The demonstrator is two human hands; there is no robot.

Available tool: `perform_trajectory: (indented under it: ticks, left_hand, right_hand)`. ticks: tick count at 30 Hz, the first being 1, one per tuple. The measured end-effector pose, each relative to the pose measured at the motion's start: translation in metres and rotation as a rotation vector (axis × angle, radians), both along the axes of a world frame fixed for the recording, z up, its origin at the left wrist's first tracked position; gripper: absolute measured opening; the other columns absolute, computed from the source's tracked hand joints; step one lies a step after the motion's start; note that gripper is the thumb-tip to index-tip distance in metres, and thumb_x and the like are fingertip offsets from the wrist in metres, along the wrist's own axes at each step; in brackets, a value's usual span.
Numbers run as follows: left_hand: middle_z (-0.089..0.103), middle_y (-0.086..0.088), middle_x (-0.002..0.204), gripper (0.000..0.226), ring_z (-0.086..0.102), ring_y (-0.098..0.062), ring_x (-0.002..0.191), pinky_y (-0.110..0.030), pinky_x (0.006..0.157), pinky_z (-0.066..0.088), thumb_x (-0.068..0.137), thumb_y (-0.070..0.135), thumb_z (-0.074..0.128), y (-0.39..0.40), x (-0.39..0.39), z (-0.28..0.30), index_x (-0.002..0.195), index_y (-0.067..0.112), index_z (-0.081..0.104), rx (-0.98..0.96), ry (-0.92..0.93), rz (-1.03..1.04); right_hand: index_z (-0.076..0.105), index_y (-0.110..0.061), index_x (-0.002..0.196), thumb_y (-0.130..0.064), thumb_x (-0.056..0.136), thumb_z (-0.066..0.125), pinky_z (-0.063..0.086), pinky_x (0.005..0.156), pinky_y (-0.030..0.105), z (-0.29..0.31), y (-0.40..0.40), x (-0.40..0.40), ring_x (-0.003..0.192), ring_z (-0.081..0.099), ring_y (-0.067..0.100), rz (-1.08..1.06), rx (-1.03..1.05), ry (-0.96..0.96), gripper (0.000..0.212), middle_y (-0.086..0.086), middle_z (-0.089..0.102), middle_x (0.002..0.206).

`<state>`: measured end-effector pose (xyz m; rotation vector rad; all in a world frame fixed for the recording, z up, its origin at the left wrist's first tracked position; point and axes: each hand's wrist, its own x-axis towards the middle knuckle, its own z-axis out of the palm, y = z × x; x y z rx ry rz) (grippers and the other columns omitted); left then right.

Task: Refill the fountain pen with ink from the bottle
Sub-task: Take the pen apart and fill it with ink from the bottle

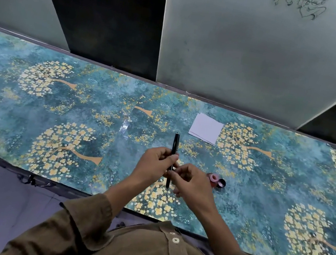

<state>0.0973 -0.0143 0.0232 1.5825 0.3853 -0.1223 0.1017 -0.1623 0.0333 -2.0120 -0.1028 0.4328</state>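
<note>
Both hands are up over the near edge of the worktop (35,107), and the fountain pen (174,148) is caught between them, lifted clear of the surface. The left hand (155,164) has its fingers curled round the middle of the barrel; the right hand (191,185) pinches the lower end with fingertips and thumb. The pen's long axis runs from six o'clock up to twelve, the free upper end pointing away from the person. I'd judge the two grips are set to twist or pull the pen apart along that axis, though I cannot tell which end holds the nib. The ink bottle (213,181) stands on the worktop just beside the right hand, at about three o'clock from it, with a dark cap (221,183) touching or nearly touching its far side, so it appears already opened. The right hand is plainly the nearer one to the bottle. A folded white paper (206,128) lies further off, at about one o'clock from the pen.
</note>
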Motion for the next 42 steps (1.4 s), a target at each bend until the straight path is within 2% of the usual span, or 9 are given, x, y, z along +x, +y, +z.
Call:
perform_trajectory:
  ticks: [8, 12, 18, 23, 29, 33, 36, 38, 42]
  left_hand:
    - [0.06, -0.006, 0.076, 0.017, 0.059, -0.019, 0.06, -0.031, 0.055, 0.054, 0.103, 0.011, 0.05, -0.015, -0.02, 0.021, 0.105, 0.006, 0.066, -0.146, 0.018, -0.164]
    - [0.055, -0.016, 0.076, 0.02, 0.052, -0.026, 0.061, -0.03, 0.05, 0.046, 0.104, 0.014, 0.049, -0.02, -0.027, 0.021, 0.102, -0.002, 0.06, -0.092, 0.013, -0.243]
    - [0.041, 0.012, 0.054, 0.028, 0.03, -0.005, 0.041, -0.017, 0.039, 0.025, 0.107, 0.026, 0.042, -0.03, -0.028, 0.02, 0.09, 0.009, 0.058, -0.097, 0.001, -0.159]
    - [0.043, 0.013, 0.05, 0.032, 0.03, -0.005, 0.043, -0.015, 0.041, 0.027, 0.107, 0.026, 0.042, -0.033, -0.028, 0.019, 0.08, 0.017, 0.057, -0.013, -0.03, -0.126]
    - [0.047, 0.013, 0.055, 0.033, 0.035, -0.007, 0.047, -0.026, 0.049, 0.03, 0.105, 0.034, 0.044, -0.029, -0.024, 0.012, 0.076, 0.025, 0.057, 0.13, -0.035, -0.115]
    - [0.044, 0.01, 0.056, 0.034, 0.034, -0.006, 0.046, -0.028, 0.05, 0.031, 0.105, 0.034, 0.043, -0.026, -0.023, 0.012, 0.081, 0.015, 0.058, 0.168, -0.039, -0.11]
    - [0.047, 0.008, 0.059, 0.033, 0.037, -0.009, 0.049, -0.031, 0.052, 0.033, 0.105, 0.036, 0.043, -0.022, -0.023, 0.012, 0.078, 0.023, 0.057, 0.218, -0.046, -0.108]
    - [0.048, 0.005, 0.061, 0.035, 0.038, -0.01, 0.051, -0.033, 0.054, 0.033, 0.104, 0.037, 0.043, -0.019, -0.024, 0.011, 0.077, 0.018, 0.056, 0.245, -0.047, -0.091]
    - [0.048, 0.008, 0.058, 0.038, 0.038, -0.008, 0.049, -0.033, 0.054, 0.034, 0.104, 0.037, 0.045, -0.016, -0.027, 0.009, 0.08, 0.01, 0.056, 0.191, -0.054, -0.075]
  right_hand:
    - [0.072, -0.01, 0.104, -0.021, 0.092, 0.07, 0.054, 0.055, 0.032, 0.02, -0.031, 0.023, 0.064, 0.064, 0.019, -0.154, 0.385, 0.09, 0.017, 0.008, 0.07, 0.083]
    - [0.074, -0.006, 0.101, -0.019, 0.091, 0.07, 0.052, 0.055, 0.032, 0.019, -0.03, 0.022, 0.062, 0.059, 0.018, -0.08, 0.38, 0.091, 0.017, -0.001, 0.07, 0.071]
    - [0.074, -0.003, 0.094, -0.018, 0.091, 0.071, 0.05, 0.054, 0.03, 0.017, -0.03, 0.023, 0.063, 0.057, 0.018, -0.035, 0.423, 0.122, 0.015, 0.008, 0.065, 0.07]
    - [0.074, -0.003, 0.093, -0.017, 0.091, 0.07, 0.05, 0.055, 0.03, 0.015, -0.028, 0.024, 0.064, 0.057, 0.019, -0.022, 0.444, 0.138, 0.014, 0.009, 0.064, 0.069]
    - [0.073, -0.001, 0.094, -0.018, 0.091, 0.07, 0.05, 0.055, 0.031, 0.012, -0.024, 0.027, 0.064, 0.057, 0.021, -0.044, 0.449, 0.139, 0.017, 0.015, 0.064, 0.071]
    - [0.073, 0.0, 0.095, -0.017, 0.092, 0.07, 0.05, 0.055, 0.031, 0.011, -0.021, 0.029, 0.065, 0.058, 0.02, -0.043, 0.455, 0.149, 0.017, 0.016, 0.065, 0.074]
    - [0.074, -0.001, 0.093, -0.016, 0.091, 0.07, 0.05, 0.055, 0.032, 0.01, -0.015, 0.03, 0.064, 0.059, 0.019, -0.05, 0.453, 0.152, 0.015, 0.012, 0.066, 0.073]
    - [0.074, -0.001, 0.091, -0.015, 0.091, 0.071, 0.05, 0.055, 0.032, 0.011, -0.012, 0.032, 0.064, 0.06, 0.019, -0.046, 0.443, 0.145, 0.015, 0.011, 0.067, 0.073]
    - [0.074, 0.0, 0.09, -0.015, 0.091, 0.07, 0.05, 0.054, 0.031, 0.015, -0.009, 0.031, 0.066, 0.06, 0.02, -0.021, 0.432, 0.146, 0.015, 0.01, 0.067, 0.074]
